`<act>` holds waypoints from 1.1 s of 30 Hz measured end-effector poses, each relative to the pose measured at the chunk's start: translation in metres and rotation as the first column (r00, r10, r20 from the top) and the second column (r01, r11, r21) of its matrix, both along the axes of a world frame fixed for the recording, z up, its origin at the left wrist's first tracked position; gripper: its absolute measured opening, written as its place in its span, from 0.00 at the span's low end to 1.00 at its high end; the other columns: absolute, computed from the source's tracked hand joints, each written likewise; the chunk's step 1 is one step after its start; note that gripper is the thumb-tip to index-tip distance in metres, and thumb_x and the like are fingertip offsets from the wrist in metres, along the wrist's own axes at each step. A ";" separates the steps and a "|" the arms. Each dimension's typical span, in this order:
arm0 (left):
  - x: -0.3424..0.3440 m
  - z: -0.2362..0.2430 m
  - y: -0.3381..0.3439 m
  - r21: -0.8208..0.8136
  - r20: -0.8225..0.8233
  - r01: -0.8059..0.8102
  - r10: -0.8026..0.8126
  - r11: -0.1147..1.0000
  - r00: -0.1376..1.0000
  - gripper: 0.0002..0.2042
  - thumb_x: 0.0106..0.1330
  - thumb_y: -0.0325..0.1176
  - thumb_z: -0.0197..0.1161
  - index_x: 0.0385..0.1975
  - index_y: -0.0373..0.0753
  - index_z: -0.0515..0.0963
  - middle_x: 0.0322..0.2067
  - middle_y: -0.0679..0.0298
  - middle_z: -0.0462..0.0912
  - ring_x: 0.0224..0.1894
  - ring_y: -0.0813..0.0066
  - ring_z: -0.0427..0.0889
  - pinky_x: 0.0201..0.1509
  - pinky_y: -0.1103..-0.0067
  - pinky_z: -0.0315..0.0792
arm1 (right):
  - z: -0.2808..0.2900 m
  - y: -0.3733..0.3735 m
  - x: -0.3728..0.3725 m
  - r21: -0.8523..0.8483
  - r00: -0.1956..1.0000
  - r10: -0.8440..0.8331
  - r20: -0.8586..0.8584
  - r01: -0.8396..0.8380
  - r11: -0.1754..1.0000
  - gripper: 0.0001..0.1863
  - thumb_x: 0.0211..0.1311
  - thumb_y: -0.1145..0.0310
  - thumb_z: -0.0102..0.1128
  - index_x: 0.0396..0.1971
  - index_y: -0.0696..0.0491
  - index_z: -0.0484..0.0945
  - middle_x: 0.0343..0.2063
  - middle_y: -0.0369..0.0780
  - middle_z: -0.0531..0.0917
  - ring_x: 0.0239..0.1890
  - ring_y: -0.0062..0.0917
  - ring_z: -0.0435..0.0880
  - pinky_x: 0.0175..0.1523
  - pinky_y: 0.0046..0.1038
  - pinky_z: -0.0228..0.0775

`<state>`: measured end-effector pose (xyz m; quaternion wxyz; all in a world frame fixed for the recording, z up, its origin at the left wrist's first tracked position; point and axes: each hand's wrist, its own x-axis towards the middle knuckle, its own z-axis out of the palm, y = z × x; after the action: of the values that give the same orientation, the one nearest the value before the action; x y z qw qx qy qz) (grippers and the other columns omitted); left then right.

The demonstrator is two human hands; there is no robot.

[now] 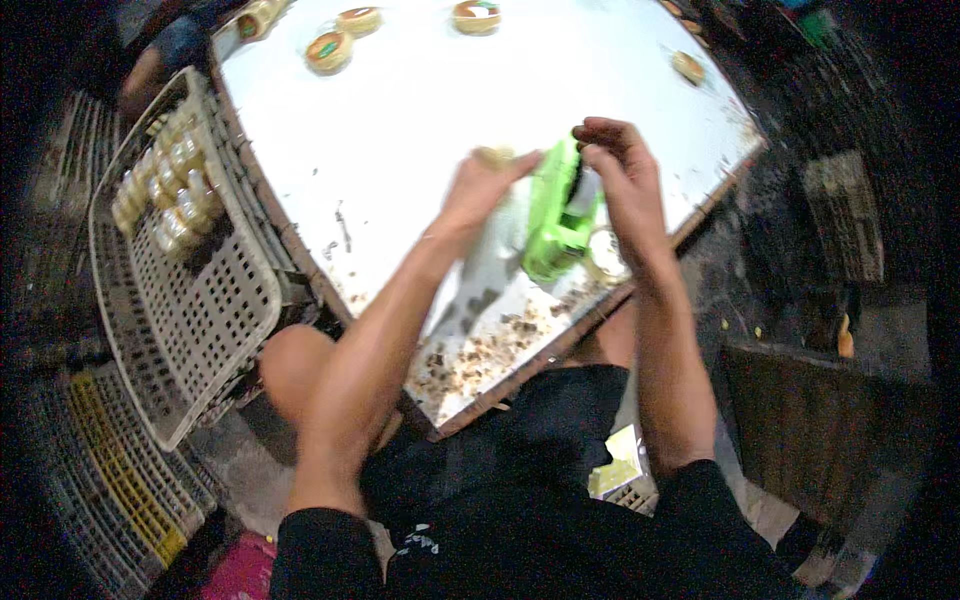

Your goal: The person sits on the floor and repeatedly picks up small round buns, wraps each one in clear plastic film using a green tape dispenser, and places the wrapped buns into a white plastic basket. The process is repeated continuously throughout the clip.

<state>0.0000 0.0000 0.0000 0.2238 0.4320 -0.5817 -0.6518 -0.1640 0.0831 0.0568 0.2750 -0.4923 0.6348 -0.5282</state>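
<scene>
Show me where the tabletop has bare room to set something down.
Widest free patch: the white tabletop between the round items at the far edge and the left hand. A smaller one: between the right hand and the right edge. Crowded: the gap between the hands, with the green tool, and the near corner, strewn with brown bits.

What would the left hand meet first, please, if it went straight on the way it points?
The left hand would probably meet the elongated green plastic tool first, though blur leaves the depth unclear.

Between hands (628, 185), green tool (548, 220) seemingly obstructs.
</scene>
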 end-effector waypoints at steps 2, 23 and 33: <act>-0.021 0.008 0.021 0.109 -0.164 0.065 -0.047 0.992 0.985 0.25 0.69 0.53 0.59 0.46 0.32 0.80 0.41 0.60 0.83 0.42 0.76 0.78 0.49 0.79 0.71 | 0.008 -0.021 -0.018 0.063 0.978 0.133 -0.158 -0.124 0.990 0.13 0.69 0.70 0.54 0.48 0.60 0.77 0.45 0.40 0.83 0.50 0.25 0.79 0.59 0.28 0.69; 0.107 0.017 -0.038 -0.770 0.358 -0.193 0.663 0.607 0.657 0.45 0.53 0.37 0.75 0.65 0.21 0.54 0.60 0.33 0.66 0.66 0.41 0.64 0.68 0.61 0.61 | 0.022 -0.117 0.056 0.109 0.786 0.611 -0.097 -0.602 0.791 0.21 0.76 0.59 0.46 0.58 0.57 0.74 0.53 0.45 0.80 0.56 0.31 0.79 0.63 0.33 0.69; 0.103 0.046 0.029 -0.330 -0.075 -0.394 0.392 0.858 0.917 0.23 0.73 0.48 0.56 0.38 0.28 0.78 0.32 0.55 0.84 0.34 0.69 0.82 0.42 0.74 0.73 | -0.008 0.033 0.142 -0.172 0.907 -0.086 0.411 0.170 0.970 0.33 0.62 0.73 0.65 0.62 0.64 0.57 0.49 0.47 0.72 0.51 0.30 0.77 0.53 0.26 0.74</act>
<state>0.1034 0.0293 0.0462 0.4243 0.4947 -0.5841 -0.4838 -0.0222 0.1158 0.0487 0.3118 -0.3563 0.5385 -0.6970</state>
